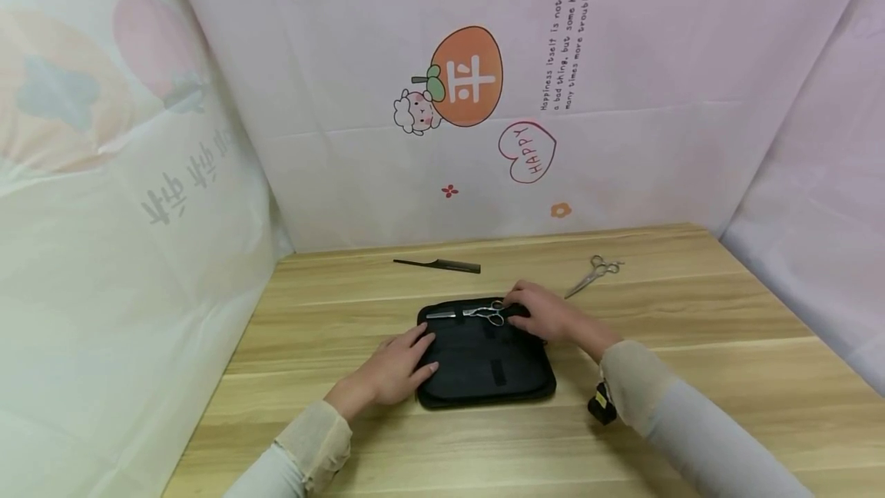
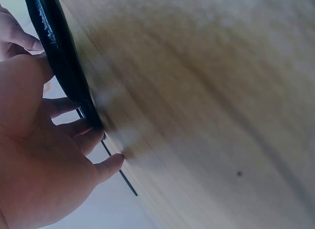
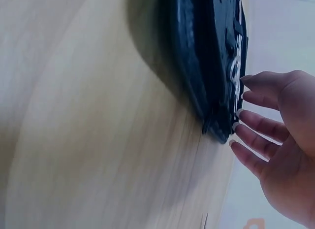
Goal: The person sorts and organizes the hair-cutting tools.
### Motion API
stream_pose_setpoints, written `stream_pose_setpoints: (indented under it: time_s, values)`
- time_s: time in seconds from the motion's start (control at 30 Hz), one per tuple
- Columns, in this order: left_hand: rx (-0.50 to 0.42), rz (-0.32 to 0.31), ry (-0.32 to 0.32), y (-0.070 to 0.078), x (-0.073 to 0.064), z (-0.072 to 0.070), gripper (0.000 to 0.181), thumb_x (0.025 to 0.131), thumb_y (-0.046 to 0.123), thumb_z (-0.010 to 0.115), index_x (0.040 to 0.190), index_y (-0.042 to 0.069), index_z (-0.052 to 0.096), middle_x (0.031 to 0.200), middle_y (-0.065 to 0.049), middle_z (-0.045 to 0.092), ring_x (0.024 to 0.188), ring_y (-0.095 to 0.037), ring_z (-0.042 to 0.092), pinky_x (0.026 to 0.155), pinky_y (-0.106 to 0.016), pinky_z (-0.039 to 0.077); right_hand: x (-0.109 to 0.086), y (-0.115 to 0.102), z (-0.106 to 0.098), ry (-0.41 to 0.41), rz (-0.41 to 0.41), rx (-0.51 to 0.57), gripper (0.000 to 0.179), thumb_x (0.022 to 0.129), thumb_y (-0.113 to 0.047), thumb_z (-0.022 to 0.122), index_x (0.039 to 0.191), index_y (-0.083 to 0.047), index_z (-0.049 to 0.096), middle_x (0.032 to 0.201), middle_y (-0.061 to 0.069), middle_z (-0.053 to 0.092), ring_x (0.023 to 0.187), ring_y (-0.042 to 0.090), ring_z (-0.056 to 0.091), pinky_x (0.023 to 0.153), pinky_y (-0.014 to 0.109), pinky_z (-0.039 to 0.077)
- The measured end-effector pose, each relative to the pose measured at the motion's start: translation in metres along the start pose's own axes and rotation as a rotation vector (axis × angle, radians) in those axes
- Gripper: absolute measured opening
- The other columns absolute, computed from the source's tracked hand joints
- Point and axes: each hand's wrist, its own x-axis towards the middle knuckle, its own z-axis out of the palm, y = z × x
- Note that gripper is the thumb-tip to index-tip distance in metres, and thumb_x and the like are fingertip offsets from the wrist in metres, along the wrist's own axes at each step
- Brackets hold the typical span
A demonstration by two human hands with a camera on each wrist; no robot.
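Observation:
A black zip case [image 1: 477, 360] lies unfolded on the table. A pair of silver scissors [image 1: 487, 313] lies along its far edge, the blades passing under a small black loop. My left hand [image 1: 397, 367] rests on the case's left edge, its fingers spread and fairly straight. My right hand [image 1: 546, 312] reaches over the case's far right corner, fingertips at the scissors' finger rings. In the right wrist view, the fingers [image 3: 253, 128] are extended and slightly bent beside the scissor handles [image 3: 235, 71]. No firm grip shows there.
A black tail comb [image 1: 449, 265] lies behind the case on the wooden table [image 1: 332, 290]. Another pair of silver scissors [image 1: 596, 273] lies at the back right. White printed cloth [image 1: 346, 175] stands behind the table and at both sides. A small black device [image 1: 601, 406] hangs under the right wrist.

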Motion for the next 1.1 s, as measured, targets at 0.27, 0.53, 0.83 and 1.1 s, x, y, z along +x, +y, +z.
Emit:
stream_pose_setpoints:
  time_s: [0.27, 0.53, 0.83, 1.1]
  values:
    - [-0.002, -0.006, -0.016, 0.001, -0.003, -0.001, 0.061, 0.109, 0.044, 0.047, 0.157, 0.007, 0.040, 0.165, -0.018, 0.029, 0.151, -0.032, 0.032, 0.118, -0.057, 0.030, -0.007, 0.013, -0.003, 0.035, -0.013, -0.010, 0.022, 0.097, -0.009, 0.069, 0.115, 0.002, 0.071, 0.111, 0.014, 0.064, 0.102, 0.031, 0.063, 0.089, 0.049, 0.052]
    - [-0.005, -0.007, -0.006, 0.000, -0.002, -0.001, 0.061, 0.109, 0.044, 0.046, 0.157, 0.007, 0.040, 0.165, -0.017, 0.028, 0.151, -0.032, 0.032, 0.118, -0.057, 0.029, -0.019, 0.043, -0.011, 0.120, 0.075, -0.062, 0.027, 0.098, -0.011, 0.065, 0.118, 0.007, 0.068, 0.111, 0.021, 0.063, 0.101, 0.038, 0.063, 0.089, 0.055, 0.052]
    - [-0.002, -0.004, -0.005, -0.001, -0.001, 0.001, 0.061, 0.109, 0.044, 0.047, 0.157, 0.007, 0.040, 0.165, -0.017, 0.028, 0.150, -0.032, 0.033, 0.118, -0.057, 0.029, -0.035, 0.080, -0.017, 0.157, 0.314, -0.036, 0.035, 0.100, -0.012, 0.059, 0.125, 0.012, 0.060, 0.120, 0.032, 0.053, 0.102, 0.044, 0.060, 0.086, 0.057, 0.051]
    - [0.000, 0.000, 0.007, -0.002, 0.000, 0.002, 0.061, 0.109, 0.044, 0.046, 0.157, 0.007, 0.040, 0.165, -0.017, 0.028, 0.151, -0.031, 0.032, 0.118, -0.056, 0.029, -0.040, 0.092, -0.020, 0.219, 0.376, -0.010, 0.033, 0.101, -0.013, 0.056, 0.118, 0.016, 0.058, 0.117, 0.038, 0.054, 0.110, 0.050, 0.053, 0.089, 0.061, 0.048]
